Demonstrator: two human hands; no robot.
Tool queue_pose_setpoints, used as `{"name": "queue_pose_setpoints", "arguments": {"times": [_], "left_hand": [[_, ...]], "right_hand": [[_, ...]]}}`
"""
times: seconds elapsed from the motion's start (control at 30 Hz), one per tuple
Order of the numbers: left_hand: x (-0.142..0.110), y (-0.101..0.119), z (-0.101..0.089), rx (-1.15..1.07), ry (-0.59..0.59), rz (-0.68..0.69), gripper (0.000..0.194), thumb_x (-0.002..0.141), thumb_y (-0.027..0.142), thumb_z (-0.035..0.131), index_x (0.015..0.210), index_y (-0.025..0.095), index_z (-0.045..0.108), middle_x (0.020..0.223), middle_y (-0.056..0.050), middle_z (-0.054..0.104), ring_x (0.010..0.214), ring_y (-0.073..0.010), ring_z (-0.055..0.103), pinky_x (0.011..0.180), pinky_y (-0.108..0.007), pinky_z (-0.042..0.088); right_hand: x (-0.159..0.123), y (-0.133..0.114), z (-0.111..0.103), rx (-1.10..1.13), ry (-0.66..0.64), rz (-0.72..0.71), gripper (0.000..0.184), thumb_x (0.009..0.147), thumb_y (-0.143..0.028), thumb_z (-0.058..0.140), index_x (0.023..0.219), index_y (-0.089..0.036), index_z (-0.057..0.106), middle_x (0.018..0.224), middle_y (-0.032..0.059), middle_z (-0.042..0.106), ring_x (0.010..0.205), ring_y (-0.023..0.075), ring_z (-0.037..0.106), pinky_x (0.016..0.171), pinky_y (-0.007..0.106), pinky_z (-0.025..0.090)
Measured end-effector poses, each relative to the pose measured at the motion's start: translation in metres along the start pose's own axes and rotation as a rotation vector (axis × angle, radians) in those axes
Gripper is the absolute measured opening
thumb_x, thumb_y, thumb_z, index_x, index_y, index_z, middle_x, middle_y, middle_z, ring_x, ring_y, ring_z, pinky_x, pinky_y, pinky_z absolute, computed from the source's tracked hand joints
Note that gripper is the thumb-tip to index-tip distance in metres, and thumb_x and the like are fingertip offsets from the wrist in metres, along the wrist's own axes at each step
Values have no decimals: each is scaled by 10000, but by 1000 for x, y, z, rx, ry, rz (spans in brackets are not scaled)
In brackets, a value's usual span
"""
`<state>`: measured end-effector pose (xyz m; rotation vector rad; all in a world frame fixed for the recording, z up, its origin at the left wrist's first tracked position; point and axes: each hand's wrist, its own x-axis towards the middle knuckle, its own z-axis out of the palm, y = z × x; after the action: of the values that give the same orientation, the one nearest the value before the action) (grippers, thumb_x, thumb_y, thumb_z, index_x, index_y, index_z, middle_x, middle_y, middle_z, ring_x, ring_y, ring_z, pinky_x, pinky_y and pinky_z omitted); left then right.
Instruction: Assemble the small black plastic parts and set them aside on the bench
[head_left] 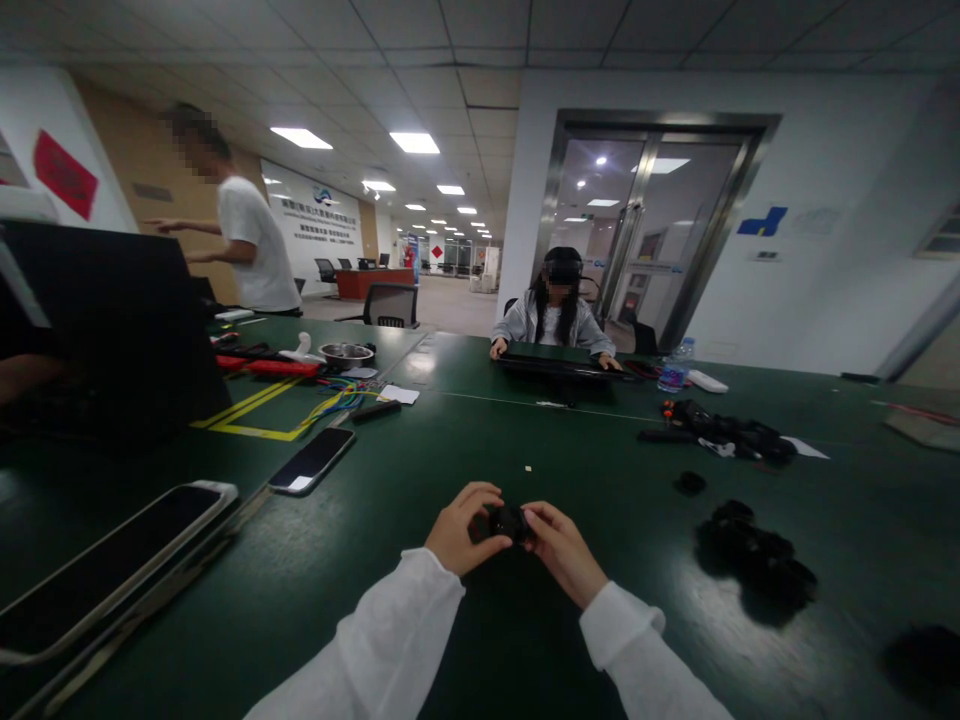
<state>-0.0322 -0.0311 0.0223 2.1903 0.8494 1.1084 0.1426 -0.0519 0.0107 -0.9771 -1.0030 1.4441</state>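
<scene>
A small black part (509, 524), too dark to tell its kind, is held between my two hands just above the green table (420, 640). My left hand (463, 530) grips its left side, the thumb below and the fingers curled over the top. From the right, my right hand (562, 548) pinches the part's other end between thumb and fingertips. Further right on the table lies a cluster of similar black parts (757, 560), with a single small black piece (690, 483) behind it.
Phones (313, 460) lie to the left, beside coloured wires (334, 400) and a metal bowl (346, 354). Across the table a person (555, 315) holds a black panel (559, 368). A bottle (677, 366) stands at right. Another person (255, 245) stands far left behind a black screen (112, 320).
</scene>
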Motion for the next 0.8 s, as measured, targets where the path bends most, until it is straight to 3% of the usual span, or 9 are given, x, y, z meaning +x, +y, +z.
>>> {"name": "queue_pose_setpoints", "arguments": {"times": [0.1,0.23,0.37,0.47,0.63,0.73,0.8], "left_hand": [[0,-2,1,43,-42,43,463,624,232,627,1063,207,481,1120,-87,442,946,-204,486,694,-304,464],[-1,-6,3,39,-15,-87,519,681,272,578,1163,220,393,969,-59,530,741,-148,550,620,-267,465],[-2,-7,3,50,-54,-181,386,805,332,389,1176,228,373,663,26,550,544,-102,547,568,-231,442],[-2,-5,3,60,-113,-148,489,747,335,485,1199,224,333,666,32,543,548,-105,541,547,-214,433],[-3,-4,3,101,-122,-124,434,708,253,536,1120,223,403,743,14,553,643,-116,543,609,-222,435],[-2,-5,2,140,-115,-176,363,713,361,532,1020,183,459,678,18,544,583,-117,528,551,-223,421],[0,-7,2,203,-70,-161,289,727,418,497,840,154,530,670,2,531,587,-122,515,542,-229,409]], "right_hand": [[2,3,-3,47,15,-1,199,641,-354,617,729,-180,578,656,-13,538,534,80,471,518,237,358],[0,1,-2,48,7,21,183,667,-344,596,749,-182,578,696,-4,549,570,88,495,539,238,374],[-3,-3,1,17,-22,20,198,646,-333,619,756,-175,574,717,-3,549,584,93,499,539,235,383],[-2,-2,2,42,10,3,231,629,-355,628,743,-164,568,685,-4,546,566,92,494,526,231,380],[-1,0,0,76,26,0,215,645,-344,617,749,-165,560,669,-10,540,559,87,499,538,232,384],[-2,-1,1,56,-17,-5,193,652,-324,614,756,-171,558,705,-9,540,581,90,505,552,240,394],[-3,-3,1,29,-46,1,184,648,-307,620,760,-175,556,734,-9,542,613,96,513,569,246,402]]}}
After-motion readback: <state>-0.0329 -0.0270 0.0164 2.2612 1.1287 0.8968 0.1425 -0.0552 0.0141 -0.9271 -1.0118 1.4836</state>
